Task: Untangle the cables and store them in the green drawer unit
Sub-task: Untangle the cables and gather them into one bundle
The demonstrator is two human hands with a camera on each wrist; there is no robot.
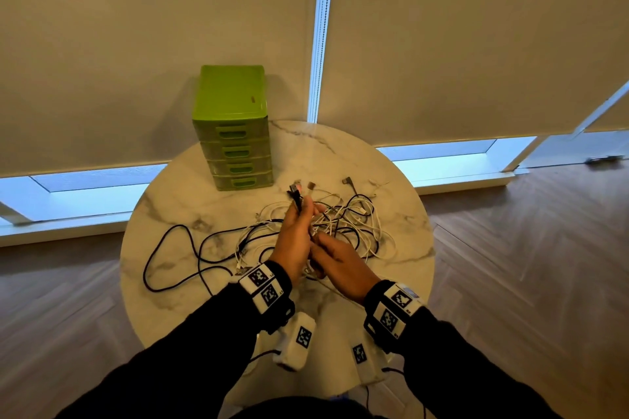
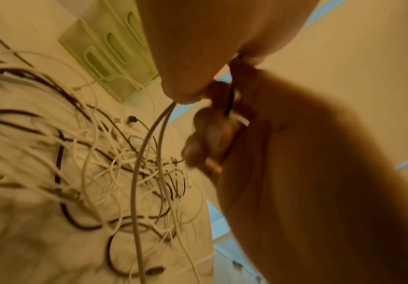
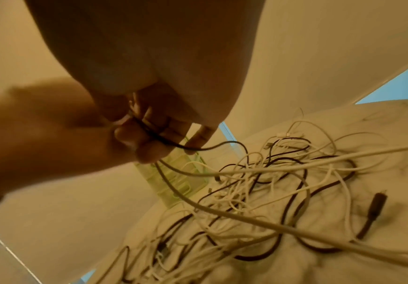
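A tangle of white and black cables point(image 1: 343, 224) lies on the round marble table point(image 1: 401, 214). My left hand point(image 1: 296, 231) grips a bunch of cable ends, whose plugs point(image 1: 296, 190) stick up above its fingers. My right hand point(image 1: 335, 262) is pressed against the left just below it, fingers curled round cables from the same bunch. The green drawer unit point(image 1: 235, 133) stands at the table's far left, all drawers closed. In the left wrist view two grey-white cables point(image 2: 146, 146) hang from the hands down to the pile point(image 2: 115, 163). A thin black cable point(image 3: 212, 147) leaves the fingers in the right wrist view.
A long black cable point(image 1: 170, 255) loops over the table's left half. Loose plugs point(image 1: 348, 180) lie behind the pile. Two white tagged devices point(image 1: 296, 343) hang near the table's front edge. Wooden floor surrounds the table; blinds and a low window sill point(image 1: 442, 160) stand behind.
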